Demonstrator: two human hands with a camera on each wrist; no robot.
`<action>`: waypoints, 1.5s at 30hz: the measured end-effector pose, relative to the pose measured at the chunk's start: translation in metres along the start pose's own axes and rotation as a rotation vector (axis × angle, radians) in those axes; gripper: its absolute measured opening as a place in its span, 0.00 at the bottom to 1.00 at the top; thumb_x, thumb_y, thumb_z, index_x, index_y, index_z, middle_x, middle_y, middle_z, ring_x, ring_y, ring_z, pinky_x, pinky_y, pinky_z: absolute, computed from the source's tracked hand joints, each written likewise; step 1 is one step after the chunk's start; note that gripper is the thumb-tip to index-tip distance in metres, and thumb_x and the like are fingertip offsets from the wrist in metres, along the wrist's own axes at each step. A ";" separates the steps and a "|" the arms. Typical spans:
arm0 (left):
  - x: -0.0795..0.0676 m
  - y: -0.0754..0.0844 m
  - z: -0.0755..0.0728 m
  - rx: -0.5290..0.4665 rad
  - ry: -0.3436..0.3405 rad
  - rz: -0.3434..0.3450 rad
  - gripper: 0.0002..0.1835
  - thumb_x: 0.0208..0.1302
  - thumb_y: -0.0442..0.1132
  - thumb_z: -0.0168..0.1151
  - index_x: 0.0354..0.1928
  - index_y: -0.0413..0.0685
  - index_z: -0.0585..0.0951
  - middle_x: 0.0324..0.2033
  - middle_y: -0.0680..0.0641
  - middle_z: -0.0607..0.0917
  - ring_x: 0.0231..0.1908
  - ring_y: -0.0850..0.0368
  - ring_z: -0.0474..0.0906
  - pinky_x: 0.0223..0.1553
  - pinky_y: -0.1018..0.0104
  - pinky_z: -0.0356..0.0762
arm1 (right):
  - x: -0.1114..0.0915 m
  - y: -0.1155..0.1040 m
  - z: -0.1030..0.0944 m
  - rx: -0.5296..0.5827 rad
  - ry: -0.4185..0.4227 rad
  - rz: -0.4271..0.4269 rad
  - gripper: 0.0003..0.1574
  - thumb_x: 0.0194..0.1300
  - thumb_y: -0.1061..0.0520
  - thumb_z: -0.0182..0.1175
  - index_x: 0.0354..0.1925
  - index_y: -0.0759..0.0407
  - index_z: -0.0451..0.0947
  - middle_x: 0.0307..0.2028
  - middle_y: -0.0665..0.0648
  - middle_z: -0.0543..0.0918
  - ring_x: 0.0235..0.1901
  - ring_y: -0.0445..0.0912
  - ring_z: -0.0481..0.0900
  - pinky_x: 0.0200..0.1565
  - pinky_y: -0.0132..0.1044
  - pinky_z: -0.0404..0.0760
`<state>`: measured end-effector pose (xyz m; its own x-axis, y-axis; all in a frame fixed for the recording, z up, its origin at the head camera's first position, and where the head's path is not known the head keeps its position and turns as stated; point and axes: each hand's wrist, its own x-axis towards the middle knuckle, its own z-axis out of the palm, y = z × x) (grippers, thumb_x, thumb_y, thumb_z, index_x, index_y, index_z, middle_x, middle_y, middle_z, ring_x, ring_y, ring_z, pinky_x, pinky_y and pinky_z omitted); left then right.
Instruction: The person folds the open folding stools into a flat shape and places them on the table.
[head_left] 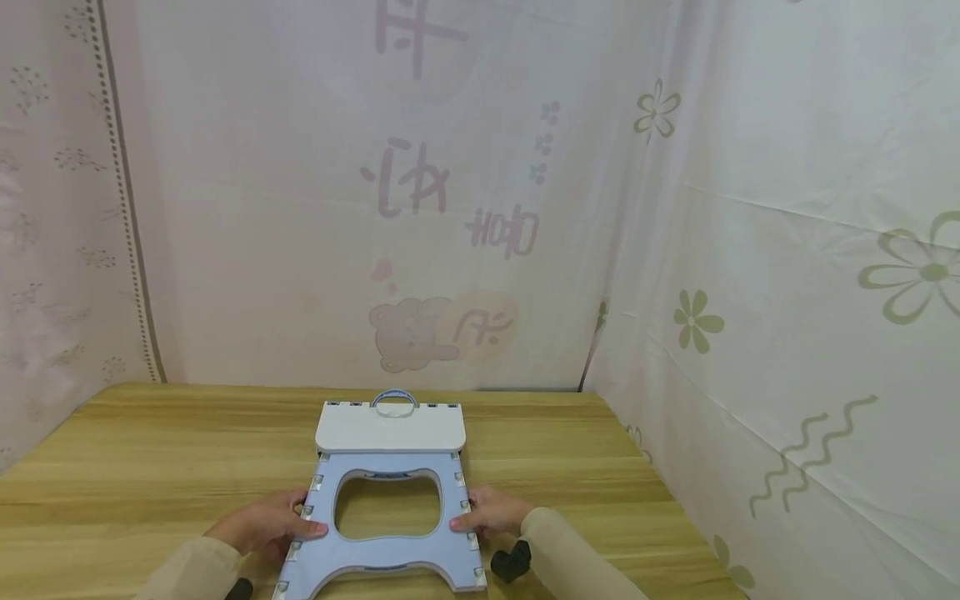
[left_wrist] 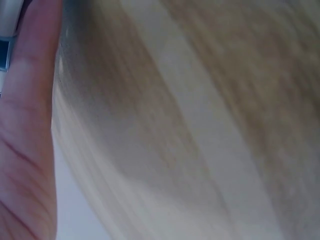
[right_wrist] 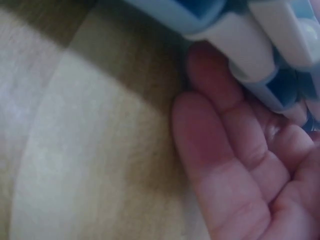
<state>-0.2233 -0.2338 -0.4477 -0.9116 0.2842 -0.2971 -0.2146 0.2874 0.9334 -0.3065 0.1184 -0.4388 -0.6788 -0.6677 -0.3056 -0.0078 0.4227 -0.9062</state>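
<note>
A blue and white folding step stool (head_left: 382, 548) is in front of me in the head view, its blue leg panel facing up. Beyond that panel lies its white top (head_left: 390, 435), with a small carry handle (head_left: 394, 395) at the far edge. My left hand (head_left: 266, 521) grips the left side of the blue panel, thumb on its face and fingers round the edge. Opposite it, my right hand (head_left: 497, 510) holds the right side the same way. The right wrist view shows fingers (right_wrist: 210, 135) curled under the stool's edge (right_wrist: 245, 45).
A wood-grain table (head_left: 187, 442) is under the stool and hands. Printed cloth (head_left: 285, 208) hangs behind the table, and more flower-patterned cloth (head_left: 787, 292) hangs along its right side.
</note>
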 end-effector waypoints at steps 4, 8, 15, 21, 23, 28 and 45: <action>0.000 0.000 0.000 0.001 0.000 -0.001 0.38 0.60 0.41 0.68 0.60 0.24 0.59 0.31 0.46 0.84 0.33 0.49 0.82 0.37 0.50 0.82 | -0.001 -0.002 0.001 -0.010 0.005 0.001 0.19 0.65 0.64 0.60 0.52 0.69 0.72 0.41 0.61 0.84 0.40 0.48 0.82 0.44 0.46 0.82; 0.000 -0.002 -0.001 -0.003 -0.014 0.020 0.36 0.61 0.40 0.67 0.59 0.24 0.59 0.31 0.45 0.84 0.32 0.48 0.83 0.36 0.50 0.82 | -0.002 -0.004 0.001 -0.064 0.019 0.007 0.19 0.64 0.63 0.61 0.52 0.68 0.73 0.40 0.61 0.85 0.39 0.48 0.82 0.42 0.45 0.82; 0.000 0.000 0.000 0.052 0.013 0.003 0.35 0.60 0.42 0.67 0.58 0.25 0.63 0.31 0.46 0.84 0.32 0.49 0.82 0.35 0.51 0.82 | 0.001 -0.004 0.001 -0.169 0.048 0.026 0.14 0.64 0.61 0.63 0.46 0.67 0.75 0.34 0.59 0.85 0.30 0.48 0.82 0.34 0.43 0.83; 0.000 0.000 0.000 0.040 -0.001 0.011 0.33 0.62 0.43 0.66 0.57 0.25 0.64 0.31 0.46 0.83 0.32 0.50 0.82 0.35 0.51 0.82 | 0.000 -0.005 0.001 -0.198 0.055 0.035 0.13 0.64 0.60 0.63 0.44 0.67 0.76 0.33 0.59 0.85 0.28 0.47 0.82 0.33 0.42 0.83; 0.000 0.000 0.001 0.029 -0.003 0.007 0.33 0.62 0.42 0.66 0.57 0.24 0.63 0.31 0.46 0.84 0.32 0.50 0.82 0.36 0.51 0.82 | 0.000 -0.005 0.001 -0.210 0.060 0.036 0.13 0.64 0.60 0.63 0.44 0.66 0.76 0.32 0.58 0.85 0.28 0.46 0.81 0.32 0.41 0.83; -0.001 0.002 0.003 0.023 0.021 -0.021 0.36 0.61 0.42 0.67 0.59 0.24 0.60 0.31 0.47 0.83 0.32 0.51 0.82 0.37 0.51 0.82 | 0.001 -0.005 0.002 -0.226 0.070 0.045 0.12 0.64 0.59 0.63 0.43 0.65 0.77 0.32 0.57 0.85 0.27 0.44 0.80 0.32 0.40 0.83; 0.000 0.006 0.005 0.196 0.074 -0.037 0.17 0.61 0.42 0.66 0.42 0.34 0.76 0.26 0.47 0.84 0.28 0.52 0.82 0.33 0.52 0.82 | -0.002 -0.011 0.000 -0.322 0.036 0.034 0.09 0.63 0.58 0.64 0.36 0.64 0.77 0.24 0.54 0.83 0.18 0.41 0.76 0.25 0.32 0.79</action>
<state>-0.2227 -0.2280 -0.4432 -0.9289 0.2046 -0.3086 -0.1830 0.4710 0.8629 -0.3045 0.1148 -0.4279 -0.7082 -0.6301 -0.3186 -0.2123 0.6204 -0.7550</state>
